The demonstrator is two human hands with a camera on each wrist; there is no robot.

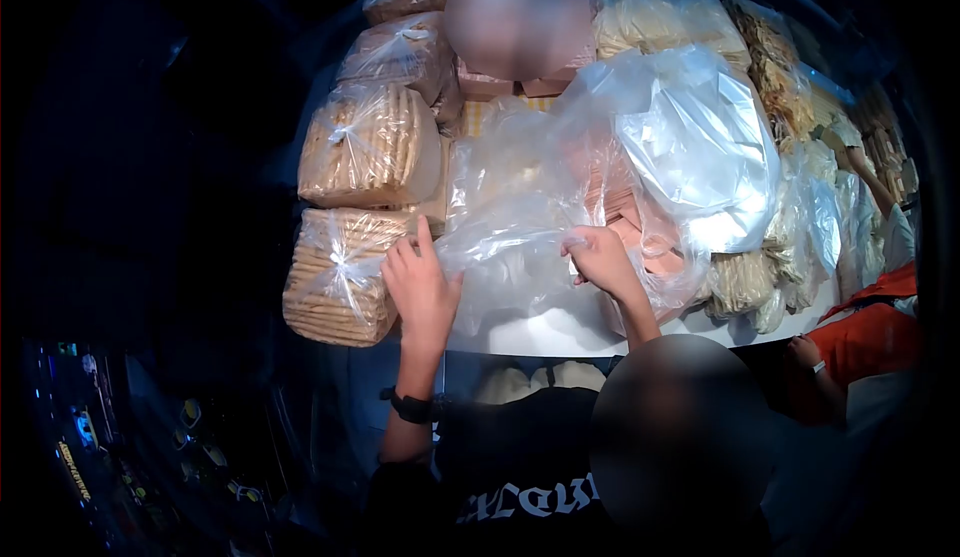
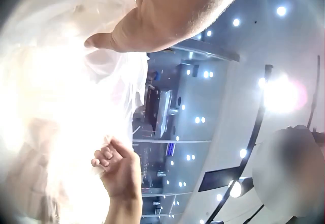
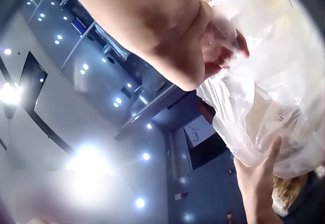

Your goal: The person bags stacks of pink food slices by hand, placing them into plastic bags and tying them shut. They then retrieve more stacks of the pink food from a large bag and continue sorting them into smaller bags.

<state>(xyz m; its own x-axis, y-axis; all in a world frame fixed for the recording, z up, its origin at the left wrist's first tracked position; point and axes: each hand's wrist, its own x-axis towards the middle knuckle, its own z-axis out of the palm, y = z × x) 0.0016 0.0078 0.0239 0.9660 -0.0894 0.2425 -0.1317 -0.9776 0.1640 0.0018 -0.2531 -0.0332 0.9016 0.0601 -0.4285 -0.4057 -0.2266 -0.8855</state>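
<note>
You are handling a clear, crinkled plastic bag [image 1: 510, 207] that is lying on the white bench [image 1: 560, 335] straight ahead of you, between your two hands. Your right hand [image 1: 600, 260] is pinching a fold at the bag's near edge, its grip narrow and curled around the film. The left wrist view is showing the same curled fingers [image 2: 104, 158] on the plastic. Your left hand [image 1: 420, 287] is lying against the bag's left side, its grip wide, with the fingers straight and touching the film without closing on it. A black wristband [image 1: 412, 406] is sitting on your left wrist. Pale pink flat wafers [image 1: 640, 232] are showing through the plastic just beyond your right hand. Tied clear bags of tan ridged crackers [image 1: 365, 147] are sitting stacked on the bench just left of your left hand. I cannot tell whether the nearest one is touching it.
</note>
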